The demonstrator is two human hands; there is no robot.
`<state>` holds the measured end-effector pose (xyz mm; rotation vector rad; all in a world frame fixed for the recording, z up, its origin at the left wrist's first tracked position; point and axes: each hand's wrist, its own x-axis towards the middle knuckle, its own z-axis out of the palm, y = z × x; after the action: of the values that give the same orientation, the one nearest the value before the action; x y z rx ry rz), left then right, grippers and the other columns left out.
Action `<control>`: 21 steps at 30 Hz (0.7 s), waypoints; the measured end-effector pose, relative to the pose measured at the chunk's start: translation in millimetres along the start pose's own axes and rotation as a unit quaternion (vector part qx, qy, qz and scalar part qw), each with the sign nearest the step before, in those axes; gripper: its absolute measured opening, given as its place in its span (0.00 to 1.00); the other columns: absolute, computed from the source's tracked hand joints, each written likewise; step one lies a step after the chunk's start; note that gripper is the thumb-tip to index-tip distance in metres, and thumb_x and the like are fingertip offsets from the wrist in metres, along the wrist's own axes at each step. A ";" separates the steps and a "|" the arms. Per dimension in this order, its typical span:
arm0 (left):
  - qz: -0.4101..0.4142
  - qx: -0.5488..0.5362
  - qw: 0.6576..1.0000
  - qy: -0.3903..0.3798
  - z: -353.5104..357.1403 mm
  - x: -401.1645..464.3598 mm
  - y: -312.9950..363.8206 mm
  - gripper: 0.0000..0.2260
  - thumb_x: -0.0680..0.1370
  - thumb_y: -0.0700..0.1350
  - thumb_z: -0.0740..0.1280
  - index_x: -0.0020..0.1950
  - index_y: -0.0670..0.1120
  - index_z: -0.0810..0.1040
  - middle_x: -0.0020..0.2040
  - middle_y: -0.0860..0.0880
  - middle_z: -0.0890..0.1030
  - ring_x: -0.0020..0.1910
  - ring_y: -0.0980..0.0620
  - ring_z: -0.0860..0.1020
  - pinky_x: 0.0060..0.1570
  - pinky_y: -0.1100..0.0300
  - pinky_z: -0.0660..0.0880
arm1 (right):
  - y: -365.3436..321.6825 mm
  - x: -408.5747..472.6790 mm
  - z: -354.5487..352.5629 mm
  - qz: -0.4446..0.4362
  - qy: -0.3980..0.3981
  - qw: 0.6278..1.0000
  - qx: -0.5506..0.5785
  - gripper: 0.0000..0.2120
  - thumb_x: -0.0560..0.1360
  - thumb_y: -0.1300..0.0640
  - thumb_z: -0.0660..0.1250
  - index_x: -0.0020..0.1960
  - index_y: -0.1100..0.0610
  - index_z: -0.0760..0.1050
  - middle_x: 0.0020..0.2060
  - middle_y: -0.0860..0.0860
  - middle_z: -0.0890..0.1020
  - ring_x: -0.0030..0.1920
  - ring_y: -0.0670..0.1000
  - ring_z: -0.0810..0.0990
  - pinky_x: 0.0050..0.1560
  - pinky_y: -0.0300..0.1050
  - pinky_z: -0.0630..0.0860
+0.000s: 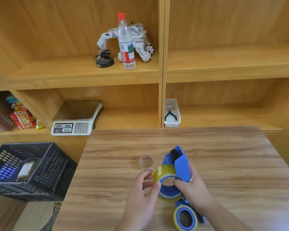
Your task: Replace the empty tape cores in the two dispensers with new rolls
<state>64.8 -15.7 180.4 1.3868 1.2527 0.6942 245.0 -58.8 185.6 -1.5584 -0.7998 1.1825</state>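
Observation:
A blue tape dispenser (pixel 180 164) is held upright above the wooden table (pixel 207 147), with a yellowish tape roll (pixel 163 171) sitting on its blue hub. My right hand (pixel 193 189) grips the dispenser's body from the right. My left hand (pixel 143 189) pinches the left rim of that roll with thumb and fingers. A second blue dispenser with a tape roll (pixel 185 217) lies on the table just below my right hand. A clear empty tape core (pixel 146 162) lies on the table just beyond my left hand.
A dark plastic crate (pixel 45 172) stands at the left, beside the table. Behind the table are wooden shelves with a digital scale (pixel 75 122), a white basket (pixel 172 125) holding pliers, a water bottle (pixel 126 42) and a toy robot (pixel 140 40).

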 end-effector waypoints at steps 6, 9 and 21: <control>0.085 0.047 0.995 -0.025 1.3 -15.1 26.1 0.13 0.81 0.47 0.70 0.60 0.65 0.80 0.58 0.61 0.80 0.55 0.61 0.80 0.51 0.64 0.79 | -9.8 -6.5 -17.4 0.025 -0.038 0.997 0.055 0.13 0.63 0.62 0.70 0.47 0.61 0.75 0.40 0.68 0.76 0.39 0.59 0.76 0.44 0.57 0.73; 0.123 0.084 0.983 -0.104 -8.1 -16.6 35.8 0.16 0.83 0.47 0.67 0.64 0.67 0.78 0.57 0.60 0.79 0.49 0.57 0.80 0.55 0.55 0.80 | -14.5 -9.8 -28.3 0.078 -0.086 0.982 0.147 0.08 0.59 0.68 0.67 0.36 0.65 0.69 0.33 0.61 0.69 0.34 0.57 0.68 0.36 0.50 0.68; 0.178 0.054 0.961 -0.203 -15.2 -6.8 62.8 0.10 0.72 0.58 0.77 0.50 0.57 0.88 0.47 0.48 0.81 0.44 0.37 0.77 0.45 0.51 0.75 | -5.4 -33.6 -41.0 0.218 -0.266 0.896 0.280 0.17 0.57 0.67 0.67 0.46 0.67 0.76 0.33 0.58 0.74 0.31 0.54 0.71 0.33 0.45 0.69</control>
<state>67.8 -7.9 244.9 1.7651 0.7323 0.5482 273.9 -100.2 202.5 -0.9490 -0.3746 2.0167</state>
